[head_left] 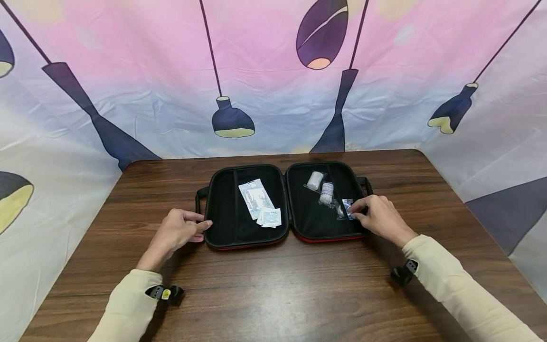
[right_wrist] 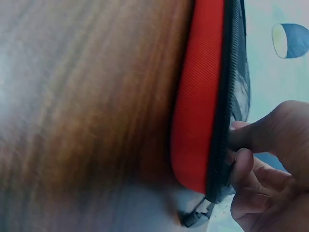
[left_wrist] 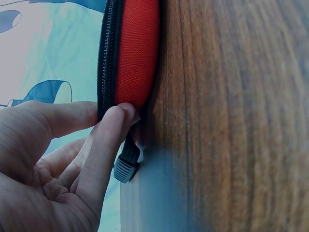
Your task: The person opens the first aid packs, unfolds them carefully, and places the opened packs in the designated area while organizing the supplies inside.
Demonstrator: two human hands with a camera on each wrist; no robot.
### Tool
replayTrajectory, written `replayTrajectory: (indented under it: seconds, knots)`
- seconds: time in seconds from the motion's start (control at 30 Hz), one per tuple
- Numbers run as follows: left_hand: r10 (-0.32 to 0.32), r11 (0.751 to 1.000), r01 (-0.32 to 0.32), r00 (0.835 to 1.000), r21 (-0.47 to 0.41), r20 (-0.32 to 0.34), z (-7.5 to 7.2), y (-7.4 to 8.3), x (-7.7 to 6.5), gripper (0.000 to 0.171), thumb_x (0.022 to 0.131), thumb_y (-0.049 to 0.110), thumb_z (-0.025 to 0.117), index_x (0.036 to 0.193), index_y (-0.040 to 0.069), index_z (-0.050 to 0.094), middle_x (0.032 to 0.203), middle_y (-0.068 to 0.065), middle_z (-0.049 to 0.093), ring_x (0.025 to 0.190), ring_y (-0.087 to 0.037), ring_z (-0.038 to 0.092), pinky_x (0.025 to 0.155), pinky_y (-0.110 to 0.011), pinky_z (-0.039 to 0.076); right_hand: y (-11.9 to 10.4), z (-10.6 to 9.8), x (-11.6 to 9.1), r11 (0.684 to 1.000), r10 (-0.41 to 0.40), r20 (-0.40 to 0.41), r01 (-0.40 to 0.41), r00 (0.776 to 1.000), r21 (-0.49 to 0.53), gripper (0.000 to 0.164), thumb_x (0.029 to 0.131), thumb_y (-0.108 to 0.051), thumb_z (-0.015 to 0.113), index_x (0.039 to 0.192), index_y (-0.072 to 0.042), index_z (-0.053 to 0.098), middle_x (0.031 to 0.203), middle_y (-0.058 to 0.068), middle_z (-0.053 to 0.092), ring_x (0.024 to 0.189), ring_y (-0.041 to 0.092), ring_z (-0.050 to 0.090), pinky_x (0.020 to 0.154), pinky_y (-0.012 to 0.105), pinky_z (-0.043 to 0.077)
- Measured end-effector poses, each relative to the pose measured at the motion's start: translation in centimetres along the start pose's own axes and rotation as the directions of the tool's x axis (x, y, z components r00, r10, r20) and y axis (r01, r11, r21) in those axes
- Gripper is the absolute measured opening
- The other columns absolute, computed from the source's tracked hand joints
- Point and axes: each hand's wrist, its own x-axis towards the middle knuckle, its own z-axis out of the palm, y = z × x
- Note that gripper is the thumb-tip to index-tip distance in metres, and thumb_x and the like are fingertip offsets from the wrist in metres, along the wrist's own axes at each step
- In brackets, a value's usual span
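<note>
A red-sided case with black lining lies unfolded flat on the table, its left half [head_left: 222, 204] and right half [head_left: 307, 223] joined at the middle. My left hand [head_left: 177, 231] pinches the left half's near outer corner; the left wrist view shows thumb and finger on the red side [left_wrist: 137, 53] and zipper rim. Over the right half, my right hand [head_left: 382, 216] has thumb and fingertips at a small blue-and-white packet [head_left: 347, 205], pinching its edge. The right wrist view hides the packet behind the rim [right_wrist: 222, 121]. Beside it lies a small clear packet [head_left: 339, 212].
Two wrapped white rolls, an upper roll [head_left: 315, 180] and a lower roll [head_left: 326, 193], lie in the right half. A long white-and-blue packet [head_left: 255, 195] and small white packets [head_left: 270, 217] lie in the left half. The wooden table [head_left: 273, 289] meets a patterned cloth [head_left: 273, 61] behind.
</note>
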Motion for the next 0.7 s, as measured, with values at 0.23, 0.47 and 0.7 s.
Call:
replayTrajectory:
  seconds: [0.23, 0.47, 0.7]
  knots:
    - [0.006, 1.0, -0.006, 1.0, -0.002, 0.002, 0.0, -0.1, 0.0, 0.049, 0.098, 0.018, 0.07, 0.133, -0.013, 0.058, 0.118, -0.029, 0.067, 0.083, -0.024, 0.075, 0.072, -0.034, 0.062, 0.2, -0.7, 0.5, 0.998, 0.051, 0.059, -0.053, 0.997, 0.024, 0.019, 0.09, -0.006, 0.075, 0.108, 0.0, 0.077, 0.091, 0.008, 0.076, 0.069, 0.016, 0.066, 0.058, 0.034, 0.047]
    - [0.008, 1.0, -0.008, 1.0, 0.002, -0.001, 0.0, -0.1, 0.0, 0.049, 0.098, 0.019, 0.07, 0.133, -0.012, 0.058, 0.119, -0.03, 0.066, 0.083, -0.024, 0.075, 0.072, -0.034, 0.062, 0.0, 0.1, 1.1, 0.999, 0.02, 0.073, -0.022, 0.997, 0.027, 0.016, 0.091, -0.004, 0.073, 0.105, 0.0, 0.077, 0.092, 0.008, 0.076, 0.081, 0.022, 0.07, 0.067, 0.039, 0.053]
    - [0.003, 1.0, -0.003, 1.0, -0.006, 0.002, 0.0, -0.1, 0.0, 0.048, 0.098, 0.018, 0.07, 0.133, -0.012, 0.058, 0.116, -0.028, 0.068, 0.082, -0.023, 0.075, 0.072, -0.034, 0.062, -0.5, 0.6, 1.2, 0.998, 0.009, 0.079, -0.013, 0.997, 0.057, 0.017, 0.089, -0.003, 0.073, 0.105, -0.001, 0.078, 0.094, 0.008, 0.076, 0.08, 0.018, 0.069, 0.067, 0.035, 0.05]
